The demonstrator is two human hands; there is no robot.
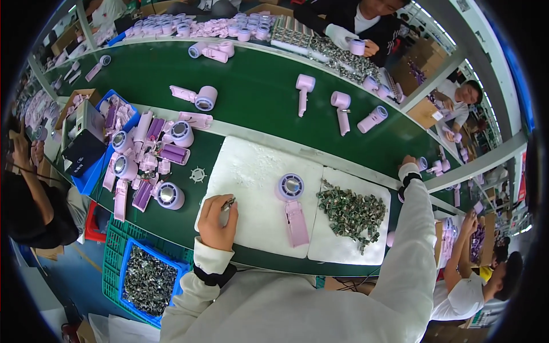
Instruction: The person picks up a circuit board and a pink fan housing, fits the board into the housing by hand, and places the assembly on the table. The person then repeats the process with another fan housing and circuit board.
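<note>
My left hand [217, 222] is at the left edge of a white foam mat [246, 171], thumb and fingers closed on a small dark circuit-board part [229, 203]. To its right on the foam lies a pink hair dryer [290, 187] with its long handle [296, 224] toward me. A pile of small green-and-silver circuit parts [351, 211] covers much of the second foam piece. Far to the right, my right arm stretches out, and my right hand [408, 162] is over the green belt's near edge, beside another pink dryer [422, 164]. Its fingers are too small to make out.
Pink dryer bodies and shells [150, 148] crowd the bench at left, near a blue bin [91, 177]. More dryers [306, 86] lie on the green conveyor belt [251, 86]. A blue crate of metal parts [150, 280] stands lower left. A gloved co-worker [357, 28] sits across; metal posts [480, 163] rise at right.
</note>
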